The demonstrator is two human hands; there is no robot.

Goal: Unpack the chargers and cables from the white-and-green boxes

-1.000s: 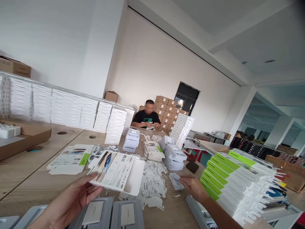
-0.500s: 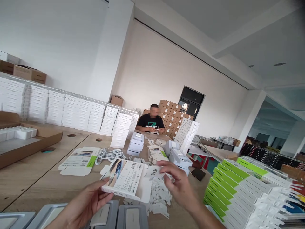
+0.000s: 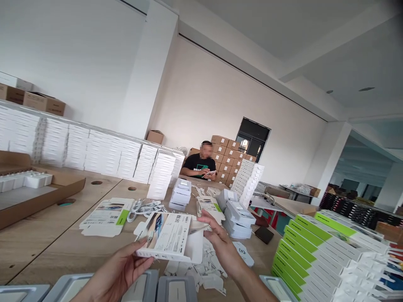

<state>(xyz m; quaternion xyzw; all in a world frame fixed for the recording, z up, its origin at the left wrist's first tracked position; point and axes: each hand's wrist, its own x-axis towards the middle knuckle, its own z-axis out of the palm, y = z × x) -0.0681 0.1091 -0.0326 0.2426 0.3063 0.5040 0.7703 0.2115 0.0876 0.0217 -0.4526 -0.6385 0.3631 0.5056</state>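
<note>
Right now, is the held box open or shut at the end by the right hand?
Open: the box has its flap jutting out beside the right hand, not tucked in.

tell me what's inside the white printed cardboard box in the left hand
At the open end of the box, a thin pale paper sheet shows, held by the right hand. Anything deeper is covered by the printed panel.

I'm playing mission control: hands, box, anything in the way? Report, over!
Left hand gripping printed box. Right hand at its open end, holding thin paper. Paper scraps below, apparently not blocking.
</note>
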